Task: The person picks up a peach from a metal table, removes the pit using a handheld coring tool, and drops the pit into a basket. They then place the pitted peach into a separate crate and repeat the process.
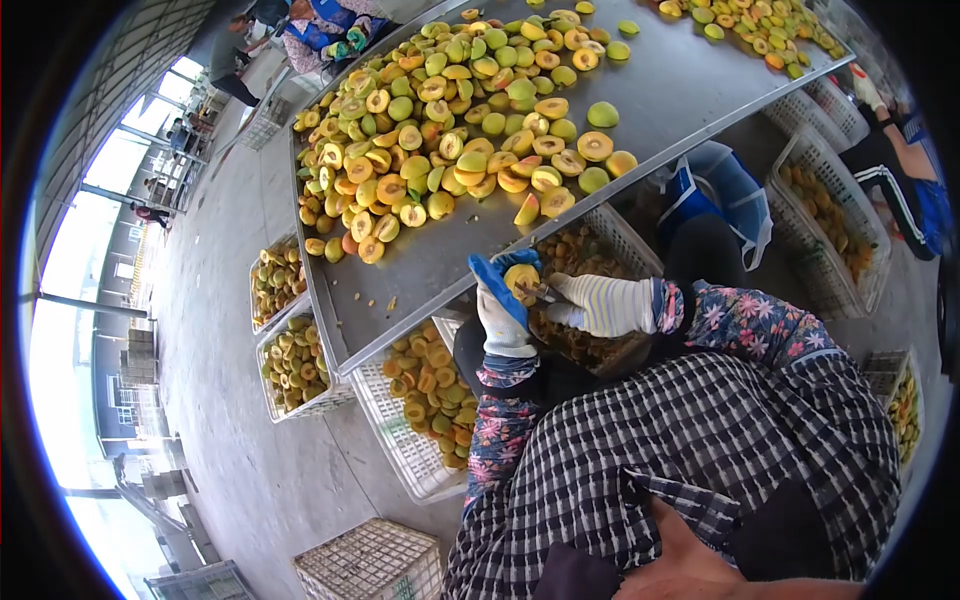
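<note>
Head view: left hand (506,322) has its fingers wrapped round a fruit (521,281), just off the table's (440,268) near edge; right hand (606,305) grips a tool (541,293) pointing left, tip meeting the fruit.

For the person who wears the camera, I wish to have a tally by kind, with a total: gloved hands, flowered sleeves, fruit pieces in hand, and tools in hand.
Gloved hands: 2 (left hand, right hand)
Flowered sleeves: 2 (left sleeve, right sleeve)
Fruit piece in hand: 1
Metal tool in hand: 1
Total: 6
</note>
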Demonstrator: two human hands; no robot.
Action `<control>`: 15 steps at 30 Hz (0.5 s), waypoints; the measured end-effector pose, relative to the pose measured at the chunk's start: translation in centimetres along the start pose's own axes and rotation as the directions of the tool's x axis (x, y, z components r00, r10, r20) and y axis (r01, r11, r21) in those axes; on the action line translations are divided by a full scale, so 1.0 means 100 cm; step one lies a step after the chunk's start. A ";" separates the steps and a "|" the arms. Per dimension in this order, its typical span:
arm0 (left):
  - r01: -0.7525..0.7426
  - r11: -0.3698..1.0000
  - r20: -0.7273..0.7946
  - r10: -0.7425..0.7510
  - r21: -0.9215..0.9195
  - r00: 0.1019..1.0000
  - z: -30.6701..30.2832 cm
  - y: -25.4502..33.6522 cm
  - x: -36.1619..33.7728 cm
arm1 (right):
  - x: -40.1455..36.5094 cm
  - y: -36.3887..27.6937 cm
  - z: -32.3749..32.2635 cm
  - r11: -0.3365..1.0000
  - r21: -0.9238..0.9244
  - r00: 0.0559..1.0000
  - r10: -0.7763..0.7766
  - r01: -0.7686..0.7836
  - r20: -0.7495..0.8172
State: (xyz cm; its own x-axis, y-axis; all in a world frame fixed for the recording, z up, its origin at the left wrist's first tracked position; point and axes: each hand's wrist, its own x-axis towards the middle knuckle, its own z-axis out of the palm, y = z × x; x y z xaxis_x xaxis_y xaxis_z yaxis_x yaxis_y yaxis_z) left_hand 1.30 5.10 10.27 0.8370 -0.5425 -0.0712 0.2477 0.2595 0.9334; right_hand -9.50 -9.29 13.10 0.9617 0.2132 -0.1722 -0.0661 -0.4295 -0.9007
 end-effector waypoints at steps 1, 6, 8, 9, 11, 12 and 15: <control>-0.028 0.998 -0.010 0.027 -0.056 1.000 -0.002 -0.002 -0.002 | -0.001 -0.002 -0.001 1.000 0.001 0.999 -0.029 0.029 -0.016; -0.234 0.963 -0.238 0.199 -0.133 0.951 0.020 -0.004 -0.009 | 0.003 -0.007 0.011 0.968 0.248 0.993 -0.016 0.045 -0.117; -0.225 0.967 -0.281 0.184 -0.122 0.942 0.019 -0.001 -0.012 | 0.003 0.002 0.013 0.995 -0.048 0.996 -0.085 0.085 -0.013; -0.114 0.982 -0.243 0.076 -0.149 0.967 0.012 0.001 -0.010 | 0.009 0.008 0.009 0.998 -0.065 0.989 0.028 -0.019 0.143; 0.113 0.976 -0.152 -0.143 -0.186 0.978 0.001 0.003 -0.004 | 0.022 0.039 0.017 0.998 -0.066 0.970 0.012 0.005 0.243; 0.141 0.984 -0.182 -0.160 -0.114 0.970 0.004 0.004 -0.003 | 0.030 0.079 0.035 0.992 -0.026 0.976 -0.117 0.124 0.184; 0.248 0.966 -0.038 -0.251 -0.073 0.967 0.000 0.011 0.000 | 0.001 0.007 0.015 0.952 0.305 0.999 -0.038 0.025 0.036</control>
State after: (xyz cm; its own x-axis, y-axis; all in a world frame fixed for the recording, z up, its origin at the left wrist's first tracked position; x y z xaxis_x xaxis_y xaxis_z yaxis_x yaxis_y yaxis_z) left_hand 1.55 5.45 11.29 0.7658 -0.5598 -0.3166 0.4826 0.1748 0.8582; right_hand -9.88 -8.26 11.84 0.9533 0.2609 -0.1519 -0.1197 -0.1354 -0.9835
